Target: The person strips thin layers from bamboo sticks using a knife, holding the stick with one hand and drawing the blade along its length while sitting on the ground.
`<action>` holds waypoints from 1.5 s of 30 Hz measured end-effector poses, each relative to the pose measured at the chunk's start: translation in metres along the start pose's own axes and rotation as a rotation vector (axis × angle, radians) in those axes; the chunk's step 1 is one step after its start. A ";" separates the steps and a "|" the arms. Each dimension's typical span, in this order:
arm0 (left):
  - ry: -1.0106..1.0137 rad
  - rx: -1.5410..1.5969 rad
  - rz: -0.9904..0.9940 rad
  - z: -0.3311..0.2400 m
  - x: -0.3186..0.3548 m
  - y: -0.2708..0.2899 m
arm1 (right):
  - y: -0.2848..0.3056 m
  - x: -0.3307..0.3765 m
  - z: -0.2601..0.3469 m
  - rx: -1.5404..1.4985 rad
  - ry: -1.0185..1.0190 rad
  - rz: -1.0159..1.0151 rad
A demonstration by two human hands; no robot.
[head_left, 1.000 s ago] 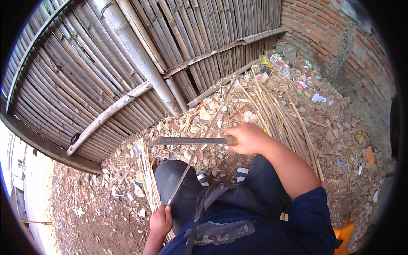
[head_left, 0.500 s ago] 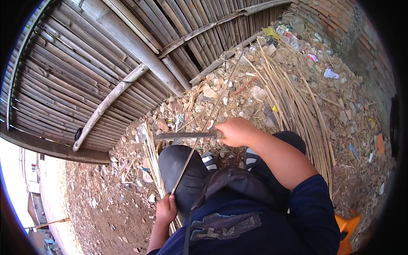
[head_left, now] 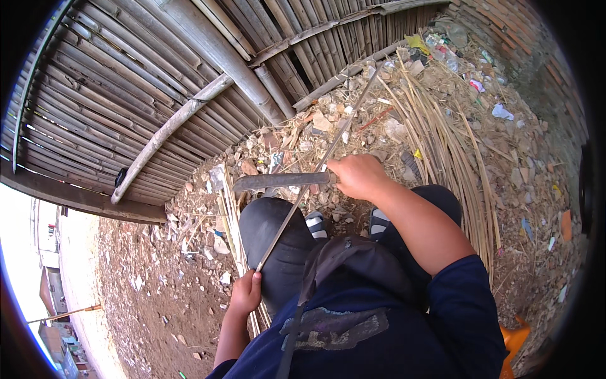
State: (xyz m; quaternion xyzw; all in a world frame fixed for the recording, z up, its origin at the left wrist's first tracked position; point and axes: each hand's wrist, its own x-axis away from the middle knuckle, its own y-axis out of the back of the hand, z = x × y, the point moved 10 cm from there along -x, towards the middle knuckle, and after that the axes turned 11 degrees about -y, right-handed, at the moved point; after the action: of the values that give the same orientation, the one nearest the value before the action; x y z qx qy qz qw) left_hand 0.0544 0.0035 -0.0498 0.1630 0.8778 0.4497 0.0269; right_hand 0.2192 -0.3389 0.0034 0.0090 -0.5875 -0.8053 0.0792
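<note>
My right hand (head_left: 358, 177) is closed round the handle of a machete (head_left: 281, 181), whose dark, broad blade points left above my knees. The blade crosses a long, thin bamboo strip (head_left: 281, 235) and seems to touch it. Low at the left, beside my thigh, my left hand (head_left: 245, 293) pinches the near end of that strip. From there the strip slants up and away to the right, toward the foot of the bamboo wall. Next to my left leg lies a small bundle of pale split strips (head_left: 231, 221), its lower part hidden behind my hand.
A larger pile of bamboo strips (head_left: 445, 148) lies right of my right leg. A bamboo-slat wall (head_left: 126, 95) rises ahead and left, a brick wall (head_left: 511, 38) far right. Rubble and litter cover the ground. Something orange (head_left: 514, 344) stands behind me at right.
The machete blade now shows more of its flat side. The strip has shifted slightly under it. My left hand keeps its hold, and the whole view has moved a little.
</note>
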 end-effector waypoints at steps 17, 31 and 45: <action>0.124 0.314 0.052 0.043 0.006 -0.019 | 0.026 0.003 -0.036 -0.140 0.018 -0.137; 0.213 0.427 0.111 0.047 0.001 -0.020 | -0.004 -0.026 -0.061 -0.216 -0.158 -0.095; -0.074 -0.232 -0.232 -0.009 -0.006 0.012 | 0.000 -0.026 -0.047 -0.274 -0.142 -0.072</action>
State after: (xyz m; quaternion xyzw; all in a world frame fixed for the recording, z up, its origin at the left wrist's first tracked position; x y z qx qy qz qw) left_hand 0.0612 0.0011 -0.0350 0.0729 0.8313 0.5356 0.1294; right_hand 0.2501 -0.3793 -0.0131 -0.0379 -0.4758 -0.8787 0.0090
